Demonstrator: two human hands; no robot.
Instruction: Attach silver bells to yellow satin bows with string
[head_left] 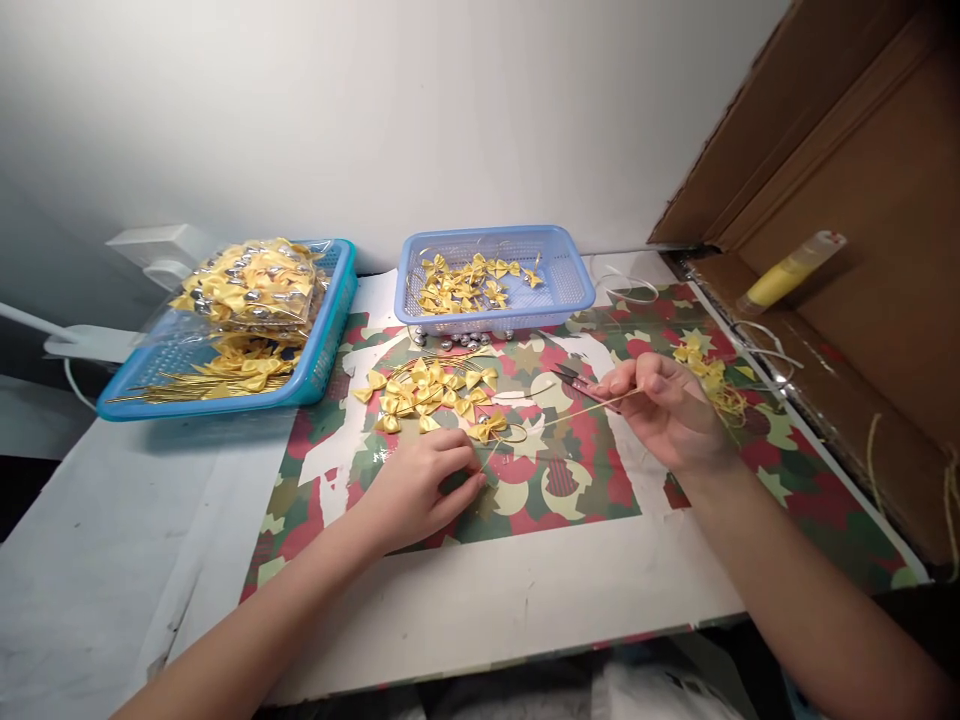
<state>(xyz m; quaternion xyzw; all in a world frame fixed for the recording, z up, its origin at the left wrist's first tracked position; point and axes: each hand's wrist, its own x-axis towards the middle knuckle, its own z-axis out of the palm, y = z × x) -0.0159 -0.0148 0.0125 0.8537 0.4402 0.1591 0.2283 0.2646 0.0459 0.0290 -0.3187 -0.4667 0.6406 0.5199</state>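
Note:
A thin yellow cord [570, 416] stretches between my two hands above the patterned sheet. The fingers of my left hand [439, 485] are closed on the cord's near end, low over the sheet. Raised to the right, my right hand [671, 410] pinches the other end between thumb and fingertips. Dark-bladed snips [574, 379] point left from beneath the right fingers; whether that hand grips them or they lie on the sheet, I cannot tell. Just beyond my left fingertips is a yellow bow [489, 428] with a gold loop. Several loose yellow bows [427, 390] with gold stems lie behind it.
Silver beads [465, 341] lie before a blue basket [495, 318] holding finished-looking bows. At left, another blue basket [322, 340] carries bagged bows [255, 285]. Yellow cord scraps [709, 370] lie right. A cardboard wall [847, 170] and a yellow-filled tube [791, 272] border the right side.

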